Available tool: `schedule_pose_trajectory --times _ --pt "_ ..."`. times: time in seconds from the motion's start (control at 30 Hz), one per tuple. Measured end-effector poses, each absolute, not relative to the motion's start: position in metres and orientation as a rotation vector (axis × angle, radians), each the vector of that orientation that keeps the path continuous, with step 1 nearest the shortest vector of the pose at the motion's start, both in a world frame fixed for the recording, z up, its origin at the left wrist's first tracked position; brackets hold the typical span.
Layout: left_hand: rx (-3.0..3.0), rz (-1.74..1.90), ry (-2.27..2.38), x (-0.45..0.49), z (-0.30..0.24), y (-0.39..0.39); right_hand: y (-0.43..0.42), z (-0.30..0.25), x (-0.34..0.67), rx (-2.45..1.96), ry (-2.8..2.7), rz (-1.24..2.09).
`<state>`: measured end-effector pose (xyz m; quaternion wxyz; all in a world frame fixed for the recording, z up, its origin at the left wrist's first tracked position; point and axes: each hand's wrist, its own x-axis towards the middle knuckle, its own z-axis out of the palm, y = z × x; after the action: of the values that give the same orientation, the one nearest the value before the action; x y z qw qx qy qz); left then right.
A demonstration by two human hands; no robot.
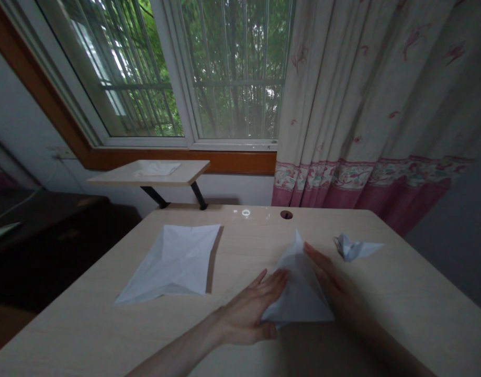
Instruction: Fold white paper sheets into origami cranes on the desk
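Big sliding window point(224, 73) w/ white frame and thin vertical bars; green trees point(240, 47) outside, dull daylight, room fairly dim. Brown wooden sill point(232, 161) runs below it. Cream curtain point(381, 104) at right, small red motifs, patterned band and pink hem at the btm. Pale wall point(12, 115) at left. Small light-wood shelf point(189, 170) on two black brackets point(197, 195) stands at the back of the light-wood table point(107, 324). Round cable hole point(286, 214) near the table's far edge. Dark wooden cabinet point(47, 241) to the left, lower than the table.
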<state>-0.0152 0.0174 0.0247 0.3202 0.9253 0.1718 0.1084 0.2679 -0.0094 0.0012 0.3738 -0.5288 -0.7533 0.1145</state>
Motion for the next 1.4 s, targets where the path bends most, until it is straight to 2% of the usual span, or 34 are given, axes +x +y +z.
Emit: schedule_pose_trajectory --times 0.1,0.43,0.9,1.17,1.4 --pt "2.417 0.294 0.479 -0.015 0.024 0.018 -0.007 -0.002 0.266 -1.347 -2.052 0.301" --pt "2.420 0.655 0.515 -0.017 0.031 0.007 -0.001 -0.033 0.264 -1.417 -2.267 -0.070" --pt "2.470 0.305 0.586 -0.012 0.038 0.007 0.006 -0.042 0.269 -1.555 -2.035 -0.029" --pt "2.549 0.314 0.692 -0.009 0.037 0.005 0.000 -0.033 0.264 -1.341 -2.067 -0.292" --pt "2.603 0.342 0.773 -0.010 0.029 0.006 -0.008 -0.022 0.258 -1.323 -2.087 -0.404"
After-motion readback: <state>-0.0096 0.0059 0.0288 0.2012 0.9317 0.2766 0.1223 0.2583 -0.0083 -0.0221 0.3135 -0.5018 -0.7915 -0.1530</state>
